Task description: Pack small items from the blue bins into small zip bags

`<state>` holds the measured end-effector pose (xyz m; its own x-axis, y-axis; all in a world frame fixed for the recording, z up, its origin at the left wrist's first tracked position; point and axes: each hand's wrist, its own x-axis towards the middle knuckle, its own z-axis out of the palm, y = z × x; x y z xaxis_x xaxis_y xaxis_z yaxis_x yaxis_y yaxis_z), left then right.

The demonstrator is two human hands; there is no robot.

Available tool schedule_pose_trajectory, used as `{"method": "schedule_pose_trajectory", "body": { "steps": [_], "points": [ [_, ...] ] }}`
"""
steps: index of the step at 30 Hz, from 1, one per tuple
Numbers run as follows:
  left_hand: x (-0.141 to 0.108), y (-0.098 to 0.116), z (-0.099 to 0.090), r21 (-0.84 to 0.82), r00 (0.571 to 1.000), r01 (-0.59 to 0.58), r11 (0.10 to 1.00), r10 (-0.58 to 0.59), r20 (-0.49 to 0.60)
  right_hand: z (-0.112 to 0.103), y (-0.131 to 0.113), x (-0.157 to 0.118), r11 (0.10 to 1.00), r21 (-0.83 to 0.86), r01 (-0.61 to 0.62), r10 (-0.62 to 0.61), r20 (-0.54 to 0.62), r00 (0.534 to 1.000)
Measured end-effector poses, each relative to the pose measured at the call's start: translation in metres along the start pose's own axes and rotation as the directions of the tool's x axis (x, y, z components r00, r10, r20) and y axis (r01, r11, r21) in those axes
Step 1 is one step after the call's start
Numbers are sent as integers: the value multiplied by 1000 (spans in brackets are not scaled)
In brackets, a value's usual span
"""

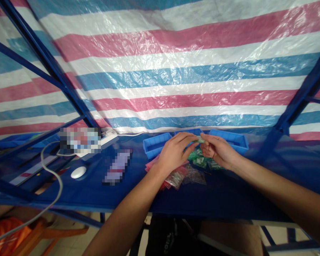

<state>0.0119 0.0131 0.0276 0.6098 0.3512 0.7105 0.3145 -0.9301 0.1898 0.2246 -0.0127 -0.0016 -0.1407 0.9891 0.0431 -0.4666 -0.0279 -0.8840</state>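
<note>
Over the middle of the blue table, my left hand [174, 151] and my right hand [220, 151] meet at their fingertips. Between them they pinch a small greenish plastic bag [201, 139], partly hidden by the fingers. Under and beside my left hand lie pink plastic bags [177, 176], some covered by my wrist. Clear bags [196, 176] with small dark contents lie to their right. Green-tinted bags [200, 161] are spread below the two hands. What the bags contain is too small to make out.
Behind my hands stand a left blue bin [157, 146], a middle blue bin [186, 132] and a right blue bin [233, 142]. To the left lie a pixelated phone-shaped item [118, 167], a white mouse-like object [78, 172] and a white cable [60, 185]. Blue metal posts [69, 96] frame a striped sheet [176, 71].
</note>
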Motion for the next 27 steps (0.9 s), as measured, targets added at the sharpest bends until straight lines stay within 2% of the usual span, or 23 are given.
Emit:
{"method": "schedule_pose_trajectory", "body": {
  "steps": [3,6,10,14,19,23,27],
  "points": [
    [-2,-1,1,-2,999,30,1000,-30,-10,0,0,0,1000,-5,5,-5,4,1000],
    [-4,-3,2,14,994,78,997,-77,-77,2,1,-2,999,-28,22,-20,39,999],
    [-5,-2,0,5,983,158,987,-157,-99,5,1,-5,991,-109,81,-73,76,994],
    [-3,3,-3,8,991,106,994,-105,-79,5,1,-4,990,-108,95,-88,69,994],
    [-2,1,-1,20,999,11,1000,-10,-37,0,0,-2,1000,-14,4,-4,10,1000],
    [-3,-3,3,22,1000,9,1000,-9,-5,0,0,-2,999,23,-38,38,1,999],
    [-3,-5,3,18,998,51,999,-50,-23,3,-1,-2,999,-30,-32,33,22,999]
  ]
}}
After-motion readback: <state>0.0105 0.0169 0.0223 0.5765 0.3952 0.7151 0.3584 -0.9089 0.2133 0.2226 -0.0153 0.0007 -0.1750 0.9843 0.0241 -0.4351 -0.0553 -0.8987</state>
